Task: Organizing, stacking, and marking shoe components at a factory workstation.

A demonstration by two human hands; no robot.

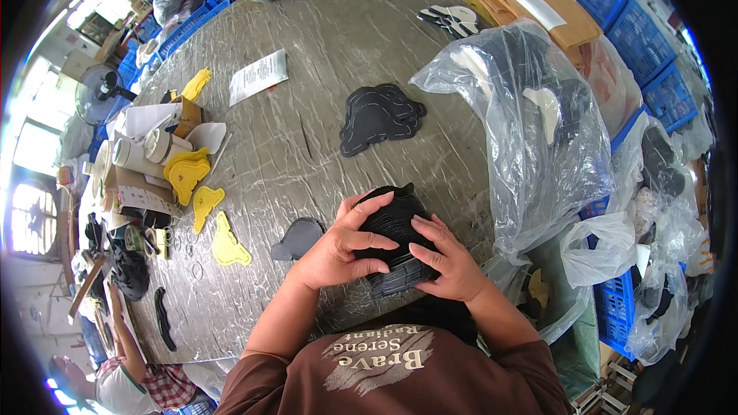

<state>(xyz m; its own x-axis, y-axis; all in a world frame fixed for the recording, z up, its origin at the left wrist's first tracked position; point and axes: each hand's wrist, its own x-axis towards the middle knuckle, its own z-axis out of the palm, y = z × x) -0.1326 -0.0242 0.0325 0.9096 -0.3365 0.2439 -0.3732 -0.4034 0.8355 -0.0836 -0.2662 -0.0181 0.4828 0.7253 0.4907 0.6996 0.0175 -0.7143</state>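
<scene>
Two bare hands, at the middle of the table's near edge; left hand (347,244) with fingers curled over the left side of one thick stack of thin black flexible pieces (388,221), right hand (450,261) with fingers bent onto its right side, the stack held between them; whether its underside rests on the table (307,154) cannot be told.

One small dark-grey rounded flat piece (297,239), just beside the left hand, on its left; one group of overlapping dark-grey contoured flat pieces with pale line markings (378,119), beyond the stack, toward the far edge; one white rectangular printed packet (259,77), farther off and to the left; several bright-yellow contoured flat pieces (187,174), toward the left edge, beside cream-coloured rolls (132,154); one narrow black curved strip (162,319), near the near-left corner; one large clear plastic bag (511,154), along the right edge, dark and white pieces inside.
</scene>
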